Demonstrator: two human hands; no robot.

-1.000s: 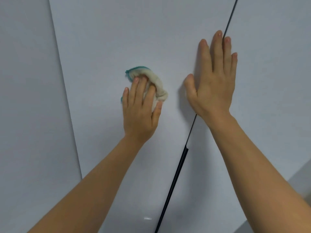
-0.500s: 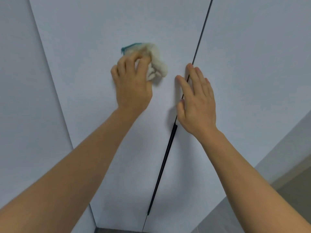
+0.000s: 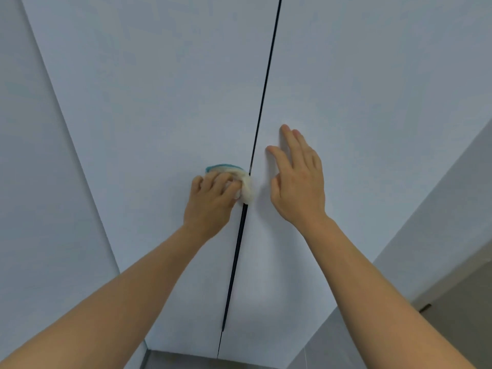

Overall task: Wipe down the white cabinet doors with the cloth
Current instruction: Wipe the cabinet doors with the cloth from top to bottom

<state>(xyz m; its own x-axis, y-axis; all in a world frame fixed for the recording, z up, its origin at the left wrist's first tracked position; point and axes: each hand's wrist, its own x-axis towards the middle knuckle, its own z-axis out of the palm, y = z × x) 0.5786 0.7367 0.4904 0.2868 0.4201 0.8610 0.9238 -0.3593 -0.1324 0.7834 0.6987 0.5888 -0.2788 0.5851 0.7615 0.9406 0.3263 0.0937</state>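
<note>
Cloth pressed at the seam between two white cabinet doors

The left hand point(image 3: 213, 202) curls its fingers around a bunched white cloth point(image 3: 241, 186) with a teal edge, pressing it on the left door point(image 3: 159, 102) against the dark gap point(image 3: 262, 102). At its 3 o'clock, the right hand point(image 3: 299, 182) lies flat, fingers spread, on the right door point(image 3: 372, 89).

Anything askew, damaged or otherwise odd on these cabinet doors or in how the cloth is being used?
Nothing stands out. The left hand presses the bunched cloth against the left door right at the dark seam, which runs straight. The right hand rests open on the right door. No marks or damage show.
</note>
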